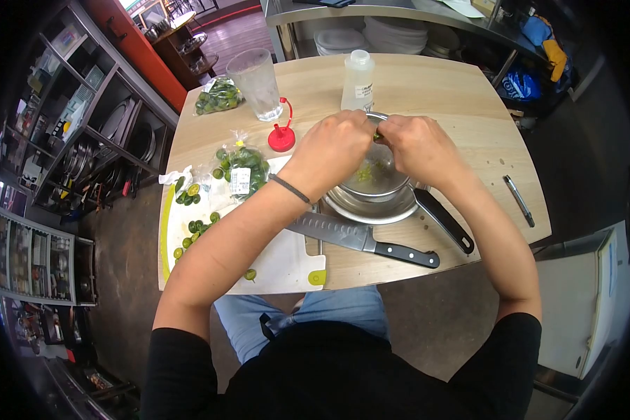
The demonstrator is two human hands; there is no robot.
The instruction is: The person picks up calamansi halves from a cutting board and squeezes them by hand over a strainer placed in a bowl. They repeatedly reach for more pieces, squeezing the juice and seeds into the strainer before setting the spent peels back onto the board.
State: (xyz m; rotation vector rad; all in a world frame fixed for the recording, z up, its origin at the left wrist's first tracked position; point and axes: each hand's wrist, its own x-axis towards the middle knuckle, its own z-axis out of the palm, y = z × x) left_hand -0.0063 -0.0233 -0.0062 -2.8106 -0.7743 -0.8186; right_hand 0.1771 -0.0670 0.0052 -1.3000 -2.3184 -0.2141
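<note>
2 hands (344, 145) (421, 147), green fruit (378, 136) pinched between, metal bowl (393, 183) below

We pinch a small green fruit (378, 136) between our left hand (343, 140) and right hand (420, 143), above a metal bowl (379, 186) with greenish bits in it; near us 1 knife (357, 239) lies partly across the white cutting board (281, 269), and we see halved fruits (194, 190), 2 filled bags (255, 168) and a red cap (281, 139)

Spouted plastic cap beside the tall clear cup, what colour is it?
The spouted plastic cap is red, clearest in the head view.
</note>
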